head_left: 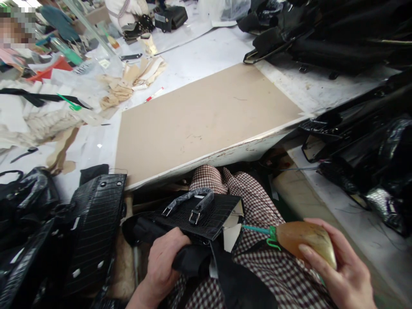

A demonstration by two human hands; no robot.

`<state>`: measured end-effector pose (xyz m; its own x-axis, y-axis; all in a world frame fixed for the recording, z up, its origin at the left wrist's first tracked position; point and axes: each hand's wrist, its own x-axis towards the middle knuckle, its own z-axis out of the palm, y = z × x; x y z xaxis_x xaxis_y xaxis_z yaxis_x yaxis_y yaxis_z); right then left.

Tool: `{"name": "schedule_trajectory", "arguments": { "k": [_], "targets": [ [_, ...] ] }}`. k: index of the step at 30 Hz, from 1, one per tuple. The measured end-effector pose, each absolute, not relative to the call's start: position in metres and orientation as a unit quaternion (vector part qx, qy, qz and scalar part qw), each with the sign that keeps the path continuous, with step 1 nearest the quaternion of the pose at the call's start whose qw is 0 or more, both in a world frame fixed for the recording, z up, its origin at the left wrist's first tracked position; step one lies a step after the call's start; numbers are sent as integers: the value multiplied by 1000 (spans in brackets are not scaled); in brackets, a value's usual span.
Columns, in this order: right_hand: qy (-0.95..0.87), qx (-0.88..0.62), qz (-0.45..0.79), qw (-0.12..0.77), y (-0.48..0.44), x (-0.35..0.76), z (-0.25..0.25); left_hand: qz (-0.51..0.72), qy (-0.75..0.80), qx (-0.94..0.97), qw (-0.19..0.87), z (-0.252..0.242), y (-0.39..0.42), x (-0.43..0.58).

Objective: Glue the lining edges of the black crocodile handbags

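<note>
On my lap lies a black crocodile-patterned handbag (212, 214), its handle (189, 197) wrapped in clear plastic and fixed with metal buckles. The bag's right end shows a pale inner side panel (232, 229). My left hand (167, 257) is closed on the black lining fabric (196, 257) at the bag's near side. In my right hand (341, 262) is an amber glue bottle (304, 240) with a green cap and a long thin nozzle. The bottle lies sideways, and its nozzle tip (244, 226) is at the pale panel's edge; whether it touches, I cannot tell.
A tan board (206, 116) lies on the white worktable in front of me. Black bag pieces (96, 223) lie at the left, and more black bags (322, 47) are piled at the right. Beige strips (128, 81), a red-and-white pen (154, 94) and a green nozzle (72, 104) lie farther off.
</note>
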<state>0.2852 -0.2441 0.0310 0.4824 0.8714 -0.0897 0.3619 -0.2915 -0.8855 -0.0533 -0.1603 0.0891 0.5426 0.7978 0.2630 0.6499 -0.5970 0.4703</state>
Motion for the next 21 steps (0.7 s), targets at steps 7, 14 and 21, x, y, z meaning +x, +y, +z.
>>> {"name": "schedule_trajectory", "arguments": {
  "k": [7,14,21],
  "targets": [
    [-423,-706,407,396,-255,291,22,258,397,869,142,92,-156,-45],
    [-363,-684,502,385,-263,284,17,280,396,860,156,88,-158,-45],
    [-111,-613,627,468,-245,262,34,246,442,845,172,83,-149,-50]
  ]
}}
